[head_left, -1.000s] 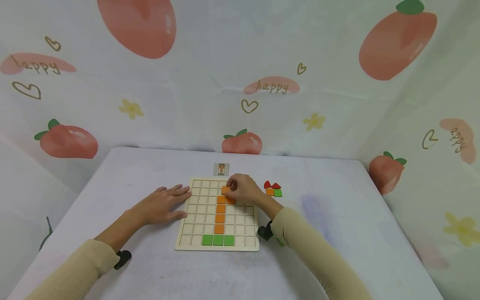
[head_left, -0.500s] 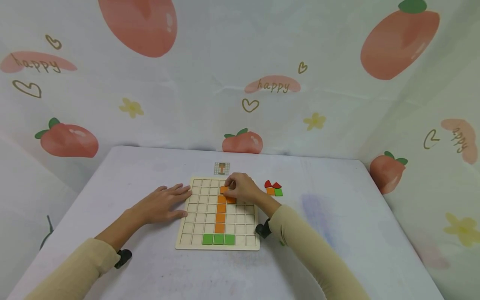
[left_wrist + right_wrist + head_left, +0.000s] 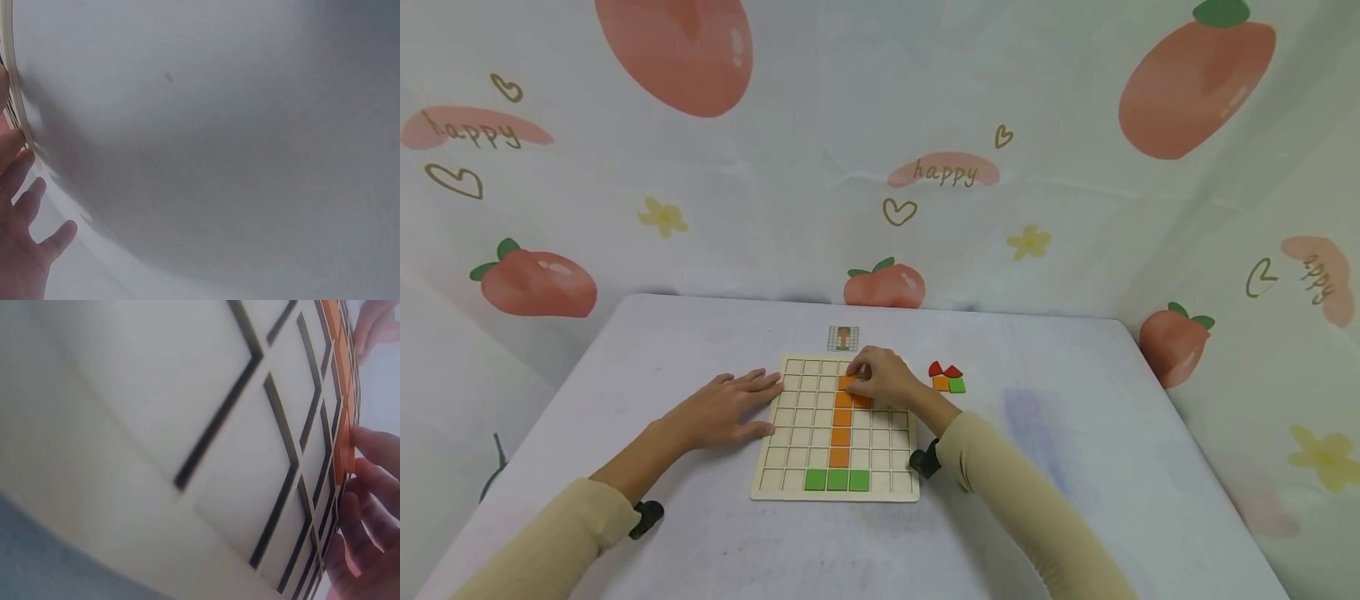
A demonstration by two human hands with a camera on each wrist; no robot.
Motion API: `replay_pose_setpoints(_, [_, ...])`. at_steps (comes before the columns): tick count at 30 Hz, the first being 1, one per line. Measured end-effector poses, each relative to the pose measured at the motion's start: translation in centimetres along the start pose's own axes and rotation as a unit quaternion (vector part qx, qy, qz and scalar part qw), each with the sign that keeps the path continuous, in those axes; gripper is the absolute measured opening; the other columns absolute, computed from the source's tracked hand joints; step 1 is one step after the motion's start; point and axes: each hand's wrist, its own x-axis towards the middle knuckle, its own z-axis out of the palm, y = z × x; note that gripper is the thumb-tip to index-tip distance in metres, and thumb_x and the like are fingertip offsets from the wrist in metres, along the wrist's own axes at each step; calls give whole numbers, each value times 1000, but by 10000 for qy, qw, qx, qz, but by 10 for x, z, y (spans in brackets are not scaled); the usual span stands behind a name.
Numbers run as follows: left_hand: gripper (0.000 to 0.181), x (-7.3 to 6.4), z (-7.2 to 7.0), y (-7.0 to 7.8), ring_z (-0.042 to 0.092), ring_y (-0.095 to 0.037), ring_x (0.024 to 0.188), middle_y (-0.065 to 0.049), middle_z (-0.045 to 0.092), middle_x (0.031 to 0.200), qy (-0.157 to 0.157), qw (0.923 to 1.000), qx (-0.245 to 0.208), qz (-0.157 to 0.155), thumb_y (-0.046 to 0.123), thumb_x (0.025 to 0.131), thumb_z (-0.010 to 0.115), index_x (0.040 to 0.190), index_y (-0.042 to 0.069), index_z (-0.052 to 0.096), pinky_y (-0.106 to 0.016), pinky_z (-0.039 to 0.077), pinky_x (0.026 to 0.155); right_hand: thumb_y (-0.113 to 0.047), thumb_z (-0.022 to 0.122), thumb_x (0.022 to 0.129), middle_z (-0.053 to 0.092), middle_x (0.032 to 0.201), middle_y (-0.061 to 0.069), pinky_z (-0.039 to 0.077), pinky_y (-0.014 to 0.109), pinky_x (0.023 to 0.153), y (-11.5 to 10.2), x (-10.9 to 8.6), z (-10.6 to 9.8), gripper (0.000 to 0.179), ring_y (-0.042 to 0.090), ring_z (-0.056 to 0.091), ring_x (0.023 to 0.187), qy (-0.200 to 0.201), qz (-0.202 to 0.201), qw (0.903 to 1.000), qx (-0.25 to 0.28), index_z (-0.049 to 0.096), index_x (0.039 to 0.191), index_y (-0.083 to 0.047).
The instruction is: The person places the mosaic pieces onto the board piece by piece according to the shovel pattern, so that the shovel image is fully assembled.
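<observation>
A pale grid board [image 3: 781, 437] lies on the table in the head view. My left hand [image 3: 730, 410] rests with spread, straight fingers at its left edge; the left wrist view shows the fingers [image 3: 57, 240] by the rim. Over the upper part of the board, my right hand [image 3: 891, 379] pinches a square orange tile [image 3: 846, 383] between thumb and fingers. Below it runs a column of orange tiles [image 3: 840, 437], with another orange tile [image 3: 862, 402] partly under the hand. Three green tiles [image 3: 837, 480] line the bottom row.
Right of the board lie two red wedge pieces [image 3: 952, 372], an orange square [image 3: 941, 384] and a green square [image 3: 957, 386]. A small pattern card [image 3: 843, 338] is behind the board. Something green is mostly hidden by the right sleeve [image 3: 1000, 467].
The orange tile in my right hand has shifted slightly left and toward me, closer in line with the column. My left hand has stayed at the board's edge.
</observation>
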Motion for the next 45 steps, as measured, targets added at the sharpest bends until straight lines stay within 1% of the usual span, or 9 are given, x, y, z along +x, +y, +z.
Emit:
replay_pose_setpoints(9, [70, 1, -1, 2, 42, -40, 138, -13, 47, 151, 4, 10000, 0, 21, 50, 94, 62, 146, 5, 50, -63, 39, 100, -23, 78, 88, 63, 96, -1, 45, 24, 70, 2, -2, -2, 20, 12, 53, 79, 44, -67, 10000, -58, 75, 103, -10])
replay_pose_setpoints(15, [70, 1, -2, 3, 42, -40, 138, -13, 46, 151, -31, 10000, 9, 17, 50, 94, 62, 146, 5, 50, -62, 40, 100, -18, 77, 88, 67, 98, 1, 50, 25, 77, 7, -13, -16, 25, 14, 58, 86, 0, -166, 9998, 63, 72, 110, -7])
replay_pose_setpoints(21, [70, 0, -2, 2, 42, -40, 139, -13, 46, 152, -26, 10000, -22, -9, 50, 94, 62, 146, 5, 50, -62, 39, 100, -12, 76, 87, 72, 107, 5, 51, 37, 86, 25, -36, -39, 30, 18, 65, 94, 196, -378, 9991, 49, 70, 116, -3])
replay_pose_setpoints(25, [71, 1, 0, 1, 40, -40, 139, -13, 45, 152, -56, 10000, -22, -25, 51, 95, 61, 147, 5, 49, -62, 38, 101, -10, 74, 87, 73, 106, 5, 51, 42, 87, 41, -53, -54, 33, 20, 66, 98, 257, -341, 9991, -30, 68, 119, -3])
replay_pose_setpoints(29, [71, 0, 0, 1, 40, -40, 140, -13, 45, 153, -81, 10000, 11, -37, 52, 95, 60, 147, 6, 48, -62, 38, 101, -8, 75, 87, 74, 104, 4, 52, 44, 90, 58, -69, -63, 37, 21, 67, 100, 349, -143, 9993, -39, 66, 123, -3])
replay_pose_setpoints(32, [71, 0, 0, 1, 41, -40, 139, -13, 45, 152, -101, 9999, 14, -48, 51, 95, 60, 147, 5, 49, -62, 38, 101, -7, 76, 86, 74, 104, 5, 51, 46, 93, 69, -79, -67, 39, 22, 68, 99, 493, -10, 9988, -57, 66, 123, -3])
replay_pose_setpoints(35, [70, 0, -1, 2, 41, -40, 139, -13, 45, 152, -117, 9999, 12, -59, 50, 95, 61, 147, 5, 49, -62, 38, 101, -6, 78, 85, 74, 105, 5, 50, 48, 96, 78, -85, -68, 38, 21, 69, 99, 624, 4, 9980, -128, 66, 121, -4])
replay_pose_setpoints(40, [70, -1, -1, 2, 42, -40, 139, -14, 46, 152, -97, 9999, 27, -40, 49, 95, 61, 146, 4, 49, -62, 39, 101, -5, 80, 83, 74, 106, 6, 46, 52, 100, 85, -92, -67, 42, 24, 68, 103, 819, 9, 9962, -291, 65, 123, -2])
replay_pose_setpoints(45, [69, -1, -1, 3, 42, -40, 138, -14, 47, 151, -27, 10000, 20, -8, 49, 95, 62, 145, 4, 51, -62, 39, 100, -6, 81, 83, 74, 106, 5, 47, 50, 98, 90, -96, -66, 43, 24, 66, 103, 1007, 45, 9939, -442, 66, 123, -2])
